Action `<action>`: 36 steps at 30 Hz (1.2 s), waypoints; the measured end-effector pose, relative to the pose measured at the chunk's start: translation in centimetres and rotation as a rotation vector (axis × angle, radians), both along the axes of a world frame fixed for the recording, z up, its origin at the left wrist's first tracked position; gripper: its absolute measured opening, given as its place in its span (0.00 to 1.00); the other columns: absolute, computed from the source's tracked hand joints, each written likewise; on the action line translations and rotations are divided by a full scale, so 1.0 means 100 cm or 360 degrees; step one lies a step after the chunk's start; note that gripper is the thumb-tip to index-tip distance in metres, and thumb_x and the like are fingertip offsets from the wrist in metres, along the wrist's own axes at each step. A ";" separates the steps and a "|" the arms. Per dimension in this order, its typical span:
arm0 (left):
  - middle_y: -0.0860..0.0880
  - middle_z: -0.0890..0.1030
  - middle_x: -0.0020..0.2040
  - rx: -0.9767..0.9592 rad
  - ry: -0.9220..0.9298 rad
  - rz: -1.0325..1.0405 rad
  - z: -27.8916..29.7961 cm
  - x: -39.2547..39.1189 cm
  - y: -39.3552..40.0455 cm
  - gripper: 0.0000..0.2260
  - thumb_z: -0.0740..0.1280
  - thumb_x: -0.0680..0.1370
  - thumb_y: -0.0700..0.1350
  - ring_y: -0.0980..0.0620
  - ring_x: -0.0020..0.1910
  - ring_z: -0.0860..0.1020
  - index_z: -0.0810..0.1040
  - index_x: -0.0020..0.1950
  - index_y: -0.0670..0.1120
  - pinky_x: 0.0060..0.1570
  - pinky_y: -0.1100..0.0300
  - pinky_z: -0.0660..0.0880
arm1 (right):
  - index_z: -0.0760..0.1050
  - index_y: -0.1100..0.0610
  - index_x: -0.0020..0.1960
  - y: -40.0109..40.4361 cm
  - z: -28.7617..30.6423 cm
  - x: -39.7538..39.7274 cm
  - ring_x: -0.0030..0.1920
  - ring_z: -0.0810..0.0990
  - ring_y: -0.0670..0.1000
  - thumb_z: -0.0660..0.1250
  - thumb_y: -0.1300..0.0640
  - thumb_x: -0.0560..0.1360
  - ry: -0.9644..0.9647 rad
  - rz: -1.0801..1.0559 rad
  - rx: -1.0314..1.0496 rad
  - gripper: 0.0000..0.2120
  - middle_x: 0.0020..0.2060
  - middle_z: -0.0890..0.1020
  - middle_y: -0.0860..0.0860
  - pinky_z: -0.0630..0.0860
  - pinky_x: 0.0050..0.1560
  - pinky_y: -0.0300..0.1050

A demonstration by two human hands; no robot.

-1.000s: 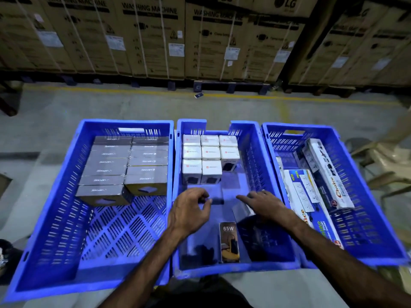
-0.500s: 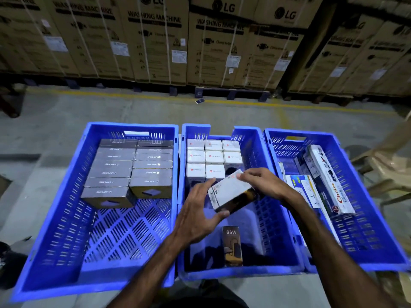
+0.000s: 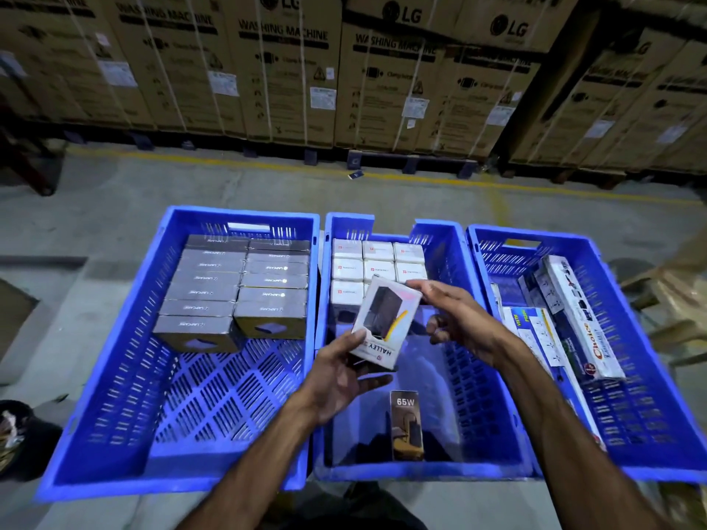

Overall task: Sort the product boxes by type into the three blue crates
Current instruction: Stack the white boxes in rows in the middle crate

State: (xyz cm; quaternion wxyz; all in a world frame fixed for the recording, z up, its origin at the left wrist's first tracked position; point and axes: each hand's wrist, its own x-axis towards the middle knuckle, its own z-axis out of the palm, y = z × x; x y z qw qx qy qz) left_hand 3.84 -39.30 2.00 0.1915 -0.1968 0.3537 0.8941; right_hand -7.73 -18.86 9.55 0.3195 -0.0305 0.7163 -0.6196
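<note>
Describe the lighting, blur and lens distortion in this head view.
Head view: dim warehouse light, the brown cardboard cartons behind dark and soft; wide-angle bending bows the blue plastic crates outward; the white charger box in both hands is sharp enough to read "HALLEY"; frame edges smear.

Three blue crates [image 3: 183,480], two hands [image 3: 336,376].

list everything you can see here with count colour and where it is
blue plastic crates: three, blue, side by side on the floor
grey product boxes: about twelve, far end of left crate
small white cube boxes: at least seven, far end of middle crate
dark 65W box: one, near end of middle crate
long white power-strip boxes: several, right crate
brown washing machine cartons: many, stacked behind
white HALLEY box: one, held over middle crate
left hand: grips its near end
right hand: fingers on its far edge
</note>
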 end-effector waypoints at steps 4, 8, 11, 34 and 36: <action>0.34 0.84 0.55 -0.0035 -0.0074 0.0001 0.002 0.001 -0.001 0.18 0.72 0.76 0.52 0.32 0.56 0.82 0.86 0.54 0.38 0.64 0.37 0.76 | 0.77 0.47 0.70 -0.002 0.000 0.001 0.39 0.80 0.53 0.72 0.42 0.77 0.0060 0.0049 0.0013 0.23 0.61 0.83 0.51 0.80 0.43 0.48; 0.36 0.84 0.53 -0.0191 -0.0030 -0.0066 0.009 -0.001 0.002 0.24 0.72 0.73 0.55 0.33 0.52 0.84 0.83 0.61 0.39 0.64 0.36 0.76 | 0.75 0.47 0.71 -0.005 -0.002 0.002 0.39 0.79 0.53 0.73 0.46 0.78 0.0099 0.0110 0.0078 0.23 0.48 0.81 0.55 0.79 0.42 0.48; 0.39 0.84 0.54 -0.0219 0.0129 0.0037 0.013 -0.010 0.002 0.22 0.73 0.75 0.52 0.36 0.49 0.84 0.79 0.65 0.42 0.53 0.43 0.83 | 0.74 0.52 0.71 -0.004 -0.010 0.005 0.41 0.76 0.57 0.73 0.49 0.74 0.0007 -0.0061 -0.0111 0.26 0.49 0.79 0.60 0.77 0.40 0.47; 0.56 0.76 0.55 -0.2146 0.1115 -0.0287 0.003 -0.049 0.005 0.27 0.81 0.73 0.45 0.69 0.52 0.74 0.79 0.70 0.50 0.51 0.78 0.69 | 0.73 0.51 0.65 0.035 -0.061 0.007 0.51 0.78 0.53 0.77 0.40 0.65 0.0850 0.0285 0.1141 0.33 0.53 0.74 0.49 0.74 0.46 0.49; 0.57 0.76 0.55 -0.2331 0.1097 -0.0234 -0.005 -0.047 -0.001 0.22 0.77 0.76 0.46 0.66 0.53 0.74 0.79 0.69 0.51 0.58 0.71 0.70 | 0.72 0.52 0.64 0.038 -0.069 -0.007 0.56 0.80 0.56 0.80 0.47 0.68 0.0783 0.0154 0.1211 0.29 0.55 0.78 0.50 0.72 0.46 0.49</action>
